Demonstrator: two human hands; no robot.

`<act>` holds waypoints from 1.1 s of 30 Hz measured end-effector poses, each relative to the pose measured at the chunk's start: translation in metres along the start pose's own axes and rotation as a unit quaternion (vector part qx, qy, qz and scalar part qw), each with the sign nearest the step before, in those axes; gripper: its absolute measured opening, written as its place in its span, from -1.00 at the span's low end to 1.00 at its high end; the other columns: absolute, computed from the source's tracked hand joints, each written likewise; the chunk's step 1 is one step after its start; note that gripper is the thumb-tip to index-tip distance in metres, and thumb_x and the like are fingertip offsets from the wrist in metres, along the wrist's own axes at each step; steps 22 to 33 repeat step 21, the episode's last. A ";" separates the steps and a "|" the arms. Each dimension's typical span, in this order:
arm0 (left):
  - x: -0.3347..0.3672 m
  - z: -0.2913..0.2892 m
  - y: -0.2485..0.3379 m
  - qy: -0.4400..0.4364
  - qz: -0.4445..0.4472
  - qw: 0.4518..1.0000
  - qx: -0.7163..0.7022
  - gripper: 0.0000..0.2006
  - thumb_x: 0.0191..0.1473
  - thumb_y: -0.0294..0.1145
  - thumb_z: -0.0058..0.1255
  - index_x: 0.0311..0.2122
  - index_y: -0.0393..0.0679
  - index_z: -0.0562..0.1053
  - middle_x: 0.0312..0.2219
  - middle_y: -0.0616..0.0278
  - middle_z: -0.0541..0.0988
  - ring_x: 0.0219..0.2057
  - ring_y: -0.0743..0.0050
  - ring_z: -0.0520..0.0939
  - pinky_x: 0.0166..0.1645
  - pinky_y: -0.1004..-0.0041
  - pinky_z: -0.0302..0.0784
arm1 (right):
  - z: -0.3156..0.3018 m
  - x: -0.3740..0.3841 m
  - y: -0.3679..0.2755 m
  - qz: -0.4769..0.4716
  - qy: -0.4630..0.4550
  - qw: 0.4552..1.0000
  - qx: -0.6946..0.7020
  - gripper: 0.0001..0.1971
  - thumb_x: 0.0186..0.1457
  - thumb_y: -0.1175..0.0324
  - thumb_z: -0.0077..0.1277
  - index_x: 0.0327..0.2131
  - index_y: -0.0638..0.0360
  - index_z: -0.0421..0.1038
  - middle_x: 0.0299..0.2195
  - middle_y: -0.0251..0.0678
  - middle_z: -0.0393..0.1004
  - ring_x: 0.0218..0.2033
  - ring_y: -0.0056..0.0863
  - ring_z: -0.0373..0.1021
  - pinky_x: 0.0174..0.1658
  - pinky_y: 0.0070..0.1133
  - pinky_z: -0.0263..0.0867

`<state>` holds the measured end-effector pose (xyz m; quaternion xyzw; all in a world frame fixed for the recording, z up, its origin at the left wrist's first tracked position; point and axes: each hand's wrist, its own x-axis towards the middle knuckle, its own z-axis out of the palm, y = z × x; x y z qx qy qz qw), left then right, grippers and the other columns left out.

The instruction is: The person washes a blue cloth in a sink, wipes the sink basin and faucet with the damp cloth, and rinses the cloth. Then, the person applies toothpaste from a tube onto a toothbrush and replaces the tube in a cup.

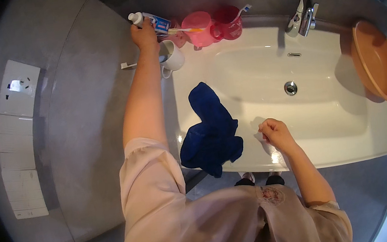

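My left hand [144, 37] reaches to the far left corner of the washbasin counter. Its fingers close around a blue and white toothpaste tube [160, 22] with a white cap, which lies sideways beside the cups. Over the near rim of the white washbasin [325, 144], my right hand [277, 134] hangs with curled fingers and nothing visible in them. Between my arms, a crumpled dark blue cloth [211, 133] lies on the left of the washbasin and droops over its front edge. Below my left hand stands a white mug [173, 57] with a toothbrush [127, 66] sticking out.
Along the back stand a pink cup [197, 21] and a red mug [230, 24], with a toothbrush [243, 11] at the red mug. A chrome faucet [307, 22] rises behind the drain [290, 88]. An orange plastic basin [377, 60] leans at the right end.
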<state>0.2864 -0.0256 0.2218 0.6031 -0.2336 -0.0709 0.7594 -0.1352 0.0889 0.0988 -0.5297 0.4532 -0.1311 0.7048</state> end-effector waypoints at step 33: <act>-0.058 -0.043 0.027 -0.149 0.339 0.791 0.487 -0.27 -0.14 -0.40 0.04 0.17 -0.31 0.04 0.01 -0.32 0.22 0.07 -0.14 0.26 0.18 0.12 0.11 | 0.093 0.139 -0.040 -0.133 -0.038 0.988 -0.069 -0.45 -0.05 0.21 0.09 0.02 0.20 0.28 -0.07 -0.09 0.39 -0.09 -0.23 0.35 -0.01 -0.51 0.24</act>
